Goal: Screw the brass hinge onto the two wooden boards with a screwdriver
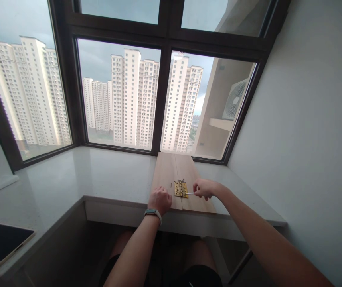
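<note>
Two pale wooden boards (166, 169) lie side by side on the white sill, with a seam between them. A brass-coloured hinge (180, 189) lies across that seam. Small dark pieces, apparently screws (183, 180), are on and around its top edge. My right hand (205, 189) is closed around a thin silver-shafted screwdriver (190, 193); its handle is hidden, and the tip reaches the hinge's lower right part. Left of the hinge, my left hand (160, 199) rests closed on the left board, fingers curled under; whatever may be inside it is hidden.
The white sill (113, 175) bends toward me on the left, where a dark-screened tablet (4, 243) lies. Dark-framed windows (118, 95) stand behind the boards. A white wall (302, 119) closes the right side. My knees are beneath the sill's front edge.
</note>
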{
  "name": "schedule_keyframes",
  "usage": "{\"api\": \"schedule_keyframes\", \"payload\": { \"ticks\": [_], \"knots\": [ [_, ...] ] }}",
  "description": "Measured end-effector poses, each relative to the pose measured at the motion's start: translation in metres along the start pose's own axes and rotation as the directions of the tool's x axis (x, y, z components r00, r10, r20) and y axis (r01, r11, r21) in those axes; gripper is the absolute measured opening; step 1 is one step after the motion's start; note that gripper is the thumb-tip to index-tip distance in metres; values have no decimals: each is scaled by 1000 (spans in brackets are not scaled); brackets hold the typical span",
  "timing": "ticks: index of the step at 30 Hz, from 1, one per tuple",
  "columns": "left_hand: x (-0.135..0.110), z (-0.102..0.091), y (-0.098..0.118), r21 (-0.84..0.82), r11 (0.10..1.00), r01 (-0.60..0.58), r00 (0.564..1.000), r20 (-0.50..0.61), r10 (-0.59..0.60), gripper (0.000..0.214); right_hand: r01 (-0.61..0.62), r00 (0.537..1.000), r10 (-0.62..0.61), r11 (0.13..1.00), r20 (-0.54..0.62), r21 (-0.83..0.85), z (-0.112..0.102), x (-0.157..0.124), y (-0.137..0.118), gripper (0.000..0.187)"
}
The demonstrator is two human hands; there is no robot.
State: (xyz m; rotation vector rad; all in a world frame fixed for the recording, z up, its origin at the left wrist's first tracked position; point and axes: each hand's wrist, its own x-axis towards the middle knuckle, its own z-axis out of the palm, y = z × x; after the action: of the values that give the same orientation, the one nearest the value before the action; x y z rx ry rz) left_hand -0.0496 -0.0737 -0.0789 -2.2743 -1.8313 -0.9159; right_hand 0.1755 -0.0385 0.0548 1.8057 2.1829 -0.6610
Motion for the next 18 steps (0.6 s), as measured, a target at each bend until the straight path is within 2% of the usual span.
{"api": "schedule_keyframes", "payload": {
  "ticks": [7,12,18],
  "knots": [
    [-1,-2,0,2,1000,0,1000,16,0,30,9,999,-11,999,-52,-39,-5,-3,-6,12],
    [-1,-2,0,4,1000,-6,1000,6,6,30,21,998,-23,999,-57,-36,-3,1,-8,12],
    [0,0,-1,19,1000,-9,1000,-14,10,26,-6,999,1,994,-49,-113,-5,7,-13,5]
  ]
}}
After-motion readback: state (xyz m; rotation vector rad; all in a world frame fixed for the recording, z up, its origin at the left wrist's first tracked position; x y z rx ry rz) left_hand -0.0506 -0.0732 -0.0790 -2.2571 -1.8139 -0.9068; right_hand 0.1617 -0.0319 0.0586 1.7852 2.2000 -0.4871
